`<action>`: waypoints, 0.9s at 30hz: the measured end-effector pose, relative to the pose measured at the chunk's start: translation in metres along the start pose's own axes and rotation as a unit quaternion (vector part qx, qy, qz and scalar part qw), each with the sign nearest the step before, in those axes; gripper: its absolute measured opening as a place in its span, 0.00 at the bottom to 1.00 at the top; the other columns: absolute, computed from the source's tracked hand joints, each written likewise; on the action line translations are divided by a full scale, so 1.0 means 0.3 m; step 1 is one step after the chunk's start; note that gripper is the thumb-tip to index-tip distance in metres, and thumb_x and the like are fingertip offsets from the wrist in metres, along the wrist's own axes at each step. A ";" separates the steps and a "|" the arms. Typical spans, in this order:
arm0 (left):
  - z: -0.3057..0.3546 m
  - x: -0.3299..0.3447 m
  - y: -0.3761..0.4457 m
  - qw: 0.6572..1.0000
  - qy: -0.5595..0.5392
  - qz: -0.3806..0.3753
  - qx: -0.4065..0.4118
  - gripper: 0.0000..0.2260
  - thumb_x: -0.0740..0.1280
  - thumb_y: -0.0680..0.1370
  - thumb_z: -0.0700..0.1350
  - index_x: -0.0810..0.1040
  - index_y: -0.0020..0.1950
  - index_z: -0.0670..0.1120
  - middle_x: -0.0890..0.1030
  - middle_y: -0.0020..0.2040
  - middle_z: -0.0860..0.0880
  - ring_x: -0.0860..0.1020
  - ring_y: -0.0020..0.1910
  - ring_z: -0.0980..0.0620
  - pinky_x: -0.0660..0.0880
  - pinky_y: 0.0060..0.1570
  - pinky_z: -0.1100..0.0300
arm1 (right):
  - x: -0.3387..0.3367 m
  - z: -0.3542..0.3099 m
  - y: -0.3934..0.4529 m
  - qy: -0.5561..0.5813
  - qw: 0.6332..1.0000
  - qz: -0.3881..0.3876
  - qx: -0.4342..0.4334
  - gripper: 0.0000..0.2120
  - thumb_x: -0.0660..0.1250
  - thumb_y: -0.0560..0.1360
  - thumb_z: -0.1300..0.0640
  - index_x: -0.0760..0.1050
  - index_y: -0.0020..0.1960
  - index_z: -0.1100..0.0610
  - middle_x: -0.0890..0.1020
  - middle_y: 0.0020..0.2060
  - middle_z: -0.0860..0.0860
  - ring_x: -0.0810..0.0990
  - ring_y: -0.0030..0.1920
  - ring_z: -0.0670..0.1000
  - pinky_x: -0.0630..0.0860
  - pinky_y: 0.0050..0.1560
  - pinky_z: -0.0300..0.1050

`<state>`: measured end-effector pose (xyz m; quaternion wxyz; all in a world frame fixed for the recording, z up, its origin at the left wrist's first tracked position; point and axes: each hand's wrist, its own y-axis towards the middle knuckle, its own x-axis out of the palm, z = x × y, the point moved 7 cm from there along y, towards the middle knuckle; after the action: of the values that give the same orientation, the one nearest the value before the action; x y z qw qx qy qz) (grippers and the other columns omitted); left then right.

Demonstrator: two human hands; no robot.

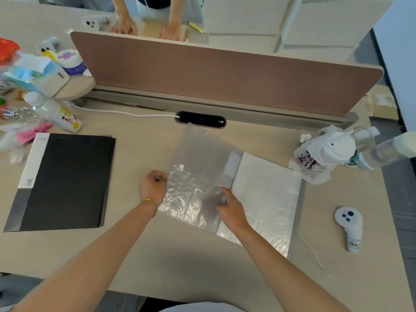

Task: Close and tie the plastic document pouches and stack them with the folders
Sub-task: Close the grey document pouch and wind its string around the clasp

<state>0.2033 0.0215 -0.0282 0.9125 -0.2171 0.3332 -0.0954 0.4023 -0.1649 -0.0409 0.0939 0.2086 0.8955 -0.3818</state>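
A clear plastic document pouch (198,167) lies tilted on the middle of the desk, with a white button (181,166) near its left edge. It overlaps a second pouch (267,199) holding white paper on the right. My left hand (153,188) pinches the top pouch's left edge just below the button. My right hand (231,210) grips the pouch near its lower right part. A black folder (67,181) with a white and grey spine lies flat to the left. A thin white string (311,251) trails off the right pouch's lower corner.
A brown divider panel (225,75) runs across the back, with a black cable port (200,120) below it. Toys and bottles (45,104) crowd the left. A white bag and clear bottle (326,152) stand right, a white controller (349,224) lower right. Another person's hands (146,28) rest beyond the divider.
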 end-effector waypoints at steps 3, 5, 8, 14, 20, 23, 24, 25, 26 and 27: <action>-0.030 -0.127 0.003 1.000 -0.015 0.017 0.007 0.04 0.66 0.81 0.44 0.81 0.49 0.49 0.84 0.45 0.47 0.77 0.38 0.49 0.71 0.38 0.58 | 0.105 -0.055 0.003 0.006 1.000 -0.022 -0.017 0.30 0.62 0.72 0.66 0.70 0.71 0.45 0.77 0.63 0.46 0.79 0.61 0.53 0.75 0.62 0.45; -0.031 -0.216 -0.013 0.999 -0.020 0.027 0.023 0.06 0.64 0.81 0.43 0.80 0.49 0.51 0.84 0.44 0.48 0.78 0.37 0.49 0.71 0.36 0.58 | 0.165 -0.095 0.003 0.007 0.999 -0.038 -0.025 0.29 0.60 0.72 0.67 0.72 0.69 0.47 0.78 0.57 0.45 0.79 0.55 0.51 0.75 0.56 0.42; -0.030 -0.338 -0.054 0.998 -0.035 0.032 0.036 0.08 0.63 0.82 0.44 0.80 0.53 0.55 0.87 0.41 0.52 0.83 0.39 0.49 0.78 0.41 0.56 | 0.251 -0.145 0.009 0.016 0.997 -0.064 -0.027 0.27 0.59 0.72 0.67 0.73 0.68 0.46 0.77 0.52 0.43 0.77 0.48 0.48 0.72 0.48 0.37; 0.074 -0.439 -0.136 0.990 -0.093 -0.050 0.098 0.10 0.61 0.84 0.49 0.82 0.58 0.53 0.87 0.45 0.50 0.85 0.41 0.53 0.80 0.44 0.57 | 0.352 -0.264 0.000 0.124 0.985 -0.105 -0.059 0.22 0.62 0.75 0.69 0.76 0.65 0.51 0.81 0.59 0.53 0.80 0.55 0.49 0.75 0.51 0.39; 0.195 -0.243 -0.234 0.967 -0.087 -0.179 0.158 0.15 0.55 0.85 0.54 0.80 0.62 0.56 0.85 0.54 0.52 0.82 0.53 0.50 0.80 0.51 0.55 | 0.186 -0.363 -0.071 0.239 0.963 -0.041 -0.113 0.13 0.60 0.80 0.61 0.79 0.61 0.54 0.85 0.51 0.56 0.85 0.47 0.57 0.79 0.48 0.49; 0.214 -0.099 -0.265 0.956 -0.100 -0.224 0.159 0.14 0.56 0.85 0.54 0.80 0.63 0.56 0.84 0.54 0.58 0.82 0.53 0.59 0.77 0.52 0.64 | 0.057 -0.353 -0.103 0.254 0.961 0.014 -0.107 0.14 0.57 0.83 0.57 0.80 0.58 0.54 0.87 0.48 0.54 0.85 0.47 0.58 0.81 0.50 0.51; 0.214 -0.055 -0.272 0.955 -0.093 -0.231 0.162 0.14 0.57 0.85 0.53 0.80 0.63 0.56 0.84 0.54 0.58 0.81 0.54 0.60 0.77 0.54 0.64 | 0.015 -0.345 -0.111 0.268 0.958 0.027 -0.101 0.14 0.56 0.82 0.57 0.81 0.58 0.55 0.87 0.48 0.54 0.86 0.47 0.58 0.81 0.50 0.52; 0.211 -0.012 -0.276 0.954 -0.083 -0.234 0.166 0.13 0.58 0.85 0.53 0.80 0.64 0.56 0.84 0.56 0.59 0.81 0.55 0.60 0.77 0.58 0.62 | -0.027 -0.332 -0.119 0.280 0.955 0.038 -0.093 0.15 0.56 0.82 0.56 0.81 0.57 0.56 0.87 0.47 0.55 0.86 0.46 0.58 0.81 0.50 0.52; 0.210 0.029 -0.283 0.954 -0.063 -0.234 0.174 0.13 0.60 0.84 0.54 0.80 0.63 0.58 0.83 0.57 0.60 0.80 0.57 0.60 0.75 0.61 0.59 | -0.068 -0.315 -0.125 0.291 0.952 0.050 -0.084 0.15 0.56 0.82 0.56 0.81 0.56 0.57 0.87 0.46 0.55 0.86 0.44 0.58 0.81 0.48 0.51; 0.203 0.075 -0.288 0.953 -0.046 -0.238 0.183 0.12 0.61 0.83 0.54 0.80 0.63 0.58 0.82 0.59 0.59 0.79 0.59 0.59 0.74 0.63 0.59 | -0.110 -0.291 -0.129 0.303 0.948 0.064 -0.076 0.15 0.56 0.82 0.56 0.81 0.55 0.58 0.87 0.45 0.56 0.85 0.42 0.56 0.82 0.47 0.51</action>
<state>0.2574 -0.0421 0.0405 0.9019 -0.1238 0.2063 -0.3587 0.4140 -0.1358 0.0551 -0.1416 0.3638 0.8929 -0.2245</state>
